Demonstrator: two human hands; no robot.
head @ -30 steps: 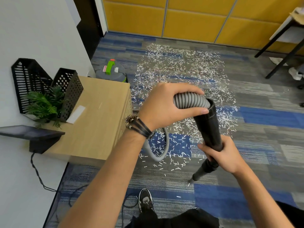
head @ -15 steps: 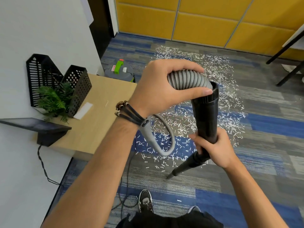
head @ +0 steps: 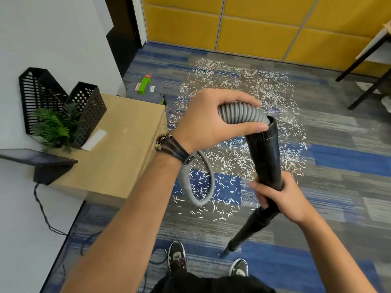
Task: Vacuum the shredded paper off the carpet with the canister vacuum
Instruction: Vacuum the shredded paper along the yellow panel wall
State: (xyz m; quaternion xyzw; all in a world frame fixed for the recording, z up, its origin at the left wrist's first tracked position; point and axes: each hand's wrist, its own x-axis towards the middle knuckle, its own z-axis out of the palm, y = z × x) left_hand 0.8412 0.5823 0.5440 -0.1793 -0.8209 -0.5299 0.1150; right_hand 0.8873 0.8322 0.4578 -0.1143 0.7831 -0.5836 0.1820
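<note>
My left hand (head: 208, 119) grips the grey ribbed hose (head: 241, 114) where it enters the top of the black wand (head: 265, 153). Lower down, my right hand (head: 281, 196) grips the wand; its narrow nozzle tip (head: 225, 252) reaches the carpet near my shoes. The hose loops down behind my left wrist (head: 203, 182). White shredded paper (head: 239, 98) is scattered widely over the grey and blue carpet ahead. The grey canister vacuum (head: 146, 89) with a green handle stands behind the wooden cabinet.
A wooden cabinet (head: 118, 149) at left carries black mesh organisers (head: 63, 102), a fern and a dark device with a cable. Black table legs (head: 366, 85) stand at the far right. Yellow wall panels (head: 254, 26) close the back. My shoes (head: 176, 254) are below.
The nozzle tip has swung from pointing left to resting on the carpet near my right shoe. Both hands keep their hold, and the view shifted slightly.
</note>
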